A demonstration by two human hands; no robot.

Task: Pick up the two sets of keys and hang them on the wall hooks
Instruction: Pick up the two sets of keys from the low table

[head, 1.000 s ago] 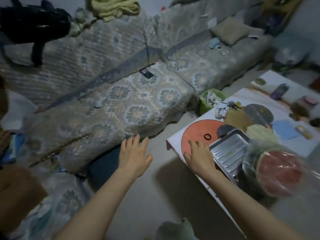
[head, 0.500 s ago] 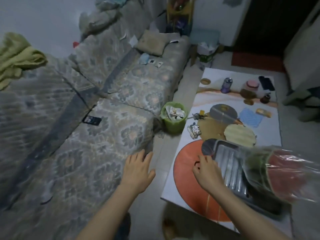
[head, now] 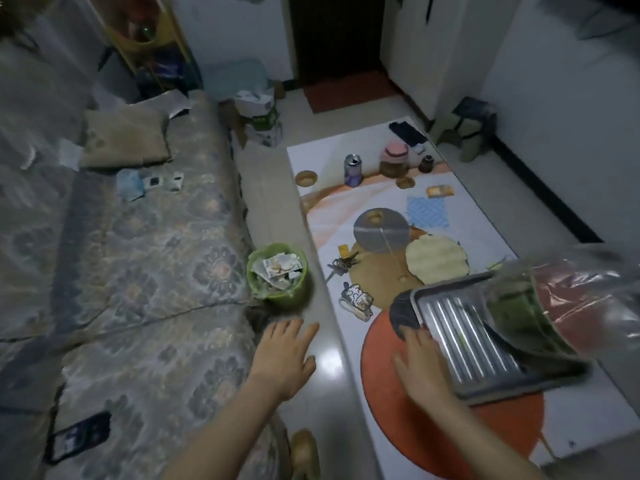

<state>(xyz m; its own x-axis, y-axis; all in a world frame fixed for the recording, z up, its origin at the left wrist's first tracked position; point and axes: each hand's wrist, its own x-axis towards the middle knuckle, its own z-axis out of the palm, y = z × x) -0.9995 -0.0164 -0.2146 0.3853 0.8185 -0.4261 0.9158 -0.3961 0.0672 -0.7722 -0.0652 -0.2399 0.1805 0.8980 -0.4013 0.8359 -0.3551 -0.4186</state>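
A: What is on the far left?

B: A long sofa (head: 145,258) with a flower pattern. A dark phone (head: 79,437) lies on its seat near the bottom. The room is dim, so the small white things farther back on the seat are hard to make out.

A: And next to the sofa?

B: A green bin (head: 278,276) full of crumpled paper stands on the floor, between the sofa and the low surface (head: 485,441).

A: Where is the left hand?

B: The left hand (head: 285,355) hangs over the floor, just below the bin. Its grip is wide, fingers spread, holding nothing.

A: Where are the keys?

B: One set of keys (head: 343,263) lies on the surface near its left edge, right by a small yellow tag (head: 343,251). They are tiny and blurry. Just below them is a white and grey lump (head: 356,301). It may be the other set, but I cannot tell.

A: And the right hand?

B: The right hand (head: 420,363) lies flat on the big orange circle, touching the edge of a metal tray (head: 464,337). Its grip is loose and holds nothing. Some fingertips are hidden by the tray rim.

A: What is on the right?

B: A watermelon in clear wrap (head: 561,306) sits on the tray. It is very blurry and cut off at the edge. Farther back stand a can (head: 352,169) and a jar with a pink lid (head: 394,162).
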